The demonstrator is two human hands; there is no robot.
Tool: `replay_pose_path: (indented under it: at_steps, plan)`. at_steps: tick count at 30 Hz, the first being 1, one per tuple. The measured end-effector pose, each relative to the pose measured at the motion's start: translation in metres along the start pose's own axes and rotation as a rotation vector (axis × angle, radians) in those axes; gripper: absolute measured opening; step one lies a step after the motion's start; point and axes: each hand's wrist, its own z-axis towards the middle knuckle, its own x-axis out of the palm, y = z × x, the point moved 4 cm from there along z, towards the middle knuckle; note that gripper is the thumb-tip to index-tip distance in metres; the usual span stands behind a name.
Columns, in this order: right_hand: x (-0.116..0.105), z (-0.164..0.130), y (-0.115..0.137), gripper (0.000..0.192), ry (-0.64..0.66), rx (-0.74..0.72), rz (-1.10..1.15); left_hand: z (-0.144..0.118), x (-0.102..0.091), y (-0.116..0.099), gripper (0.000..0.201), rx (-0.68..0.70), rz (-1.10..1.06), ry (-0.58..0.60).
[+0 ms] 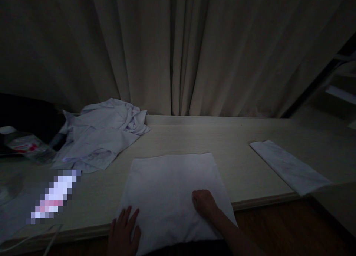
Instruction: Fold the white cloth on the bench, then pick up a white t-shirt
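Here, 1 white cloth [167, 182] lies on the table [194, 135], overhanging its near edge and extending forward. My right hand [205, 203], curled into a fist, rests nearer the cloth's centerline than my left hand [124, 232], fingers apart at the left margin.

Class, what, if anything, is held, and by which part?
The left hand, open at the edge of the white cloth, holds nothing. The right hand, curled on it, may grip some; I cannot tell.
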Motion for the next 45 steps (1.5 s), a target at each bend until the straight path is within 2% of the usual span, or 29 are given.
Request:
replay_pose_path:
  at_steps: [12,15,19,28,30,34,38,41,43,45]
  plan:
    - [0.000,-0.006,0.008,0.013,-0.126,-0.089,0.042,-0.003,0.004,0.005,0.043,0.035,0.025,-0.053]
    - [-0.001,-0.006,0.010,0.026,-0.213,-0.089,0.076,-0.003,0.004,0.005,0.044,0.052,0.041,-0.041]
    - [0.000,-0.005,0.009,0.017,-0.317,-0.071,0.136,-0.003,0.004,0.004,0.044,0.045,0.035,-0.041]
    - [-0.014,-0.005,0.012,0.018,-0.305,-0.085,0.171,-0.002,0.003,0.003,0.044,0.039,0.016,-0.079]
    - [-0.015,-0.005,0.012,0.023,-0.275,-0.114,0.193,-0.002,0.003,0.004,0.044,0.051,0.037,-0.078]
    - [-0.015,-0.008,0.010,0.048,-0.264,-0.141,0.263,-0.001,0.005,0.004,0.044,0.063,0.064,-0.062]
    - [-0.018,-0.016,0.007,0.032,-0.277,-0.001,0.446,-0.001,0.006,0.004,0.045,0.048,0.072,-0.038]
    - [-0.028,-0.023,0.011,0.024,-0.285,0.119,0.593,0.000,0.006,0.003,0.045,0.039,0.077,-0.014]
    - [-0.037,-0.026,0.017,0.028,-0.237,0.171,0.897,0.000,0.006,0.003,0.045,0.031,0.068,-0.020]
    - [-0.044,-0.027,0.026,0.045,-0.077,0.180,1.372,0.000,0.006,0.003,0.045,0.019,0.049,-0.029]
